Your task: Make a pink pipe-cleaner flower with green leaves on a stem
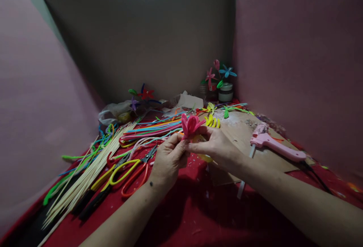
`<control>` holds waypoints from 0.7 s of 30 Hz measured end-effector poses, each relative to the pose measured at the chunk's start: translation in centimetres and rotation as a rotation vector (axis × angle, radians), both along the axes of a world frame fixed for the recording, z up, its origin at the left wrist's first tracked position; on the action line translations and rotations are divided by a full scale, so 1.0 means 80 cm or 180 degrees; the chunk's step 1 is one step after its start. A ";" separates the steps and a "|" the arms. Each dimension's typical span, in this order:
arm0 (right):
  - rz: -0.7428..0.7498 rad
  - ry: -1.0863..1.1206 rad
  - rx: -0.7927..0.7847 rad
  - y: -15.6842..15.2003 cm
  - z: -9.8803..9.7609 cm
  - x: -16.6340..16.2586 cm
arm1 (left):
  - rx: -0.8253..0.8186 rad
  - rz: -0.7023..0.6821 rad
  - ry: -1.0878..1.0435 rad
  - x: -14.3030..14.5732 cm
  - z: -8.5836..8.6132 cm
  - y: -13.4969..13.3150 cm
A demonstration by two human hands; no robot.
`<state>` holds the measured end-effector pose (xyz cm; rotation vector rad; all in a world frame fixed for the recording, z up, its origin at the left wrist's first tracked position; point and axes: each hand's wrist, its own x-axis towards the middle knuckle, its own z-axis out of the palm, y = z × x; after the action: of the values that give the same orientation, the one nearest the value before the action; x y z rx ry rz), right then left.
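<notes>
A pink pipe-cleaner flower [190, 125] with looped petals stands upright between my two hands in the middle of the view. My left hand [169, 158] pinches its base between thumb and fingers. From the other side, my right hand [217, 143] grips it too, with the thumb at the base and the fingers behind the petals. The fingertips hide the underside of the flower. Just beyond the right hand lie yellow curled pipe-cleaner pieces [212, 121] on a sheet of cardboard [238, 133].
Left are wooden skewers [93, 171], scissors [134, 175], yellow-and-black pliers [99, 186] and coloured pipe cleaners [153, 129]. A pink glue gun [276, 145] lies right on the cardboard, its cord trailing. Finished flowers [227, 71] stand in jars at the back. Red cloth [181, 216] covers the table.
</notes>
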<state>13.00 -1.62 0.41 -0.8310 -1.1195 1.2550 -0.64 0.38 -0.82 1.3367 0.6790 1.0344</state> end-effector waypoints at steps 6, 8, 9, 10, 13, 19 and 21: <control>0.0043 -0.0288 0.0139 0.000 0.005 0.011 | 0.0072 0.0104 0.0081 0.002 0.000 -0.002; -0.0046 -0.0175 0.0178 0.001 0.004 0.011 | 0.0043 0.0066 0.0041 0.002 0.000 -0.004; -0.0049 -0.0076 0.0166 0.002 0.004 0.011 | 0.0009 0.0033 0.0006 0.002 0.000 -0.004; -0.0019 0.0030 0.0124 0.003 0.003 0.011 | -0.0033 -0.0007 -0.0031 0.002 0.000 -0.005; 0.0173 0.0283 -0.0021 0.006 0.001 0.012 | -0.0219 -0.0198 -0.0173 0.001 0.004 -0.006; 0.0675 0.0595 -0.0129 0.004 -0.004 0.011 | -0.0868 -0.1148 -0.0651 -0.006 0.006 -0.003; 0.0796 0.0539 -0.0013 0.002 -0.004 0.011 | -0.1095 -0.1513 -0.0799 -0.010 0.003 -0.001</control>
<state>13.88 -1.46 0.10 -0.5873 -1.1072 1.5059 -1.40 0.30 -0.57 0.9794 0.3074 0.6480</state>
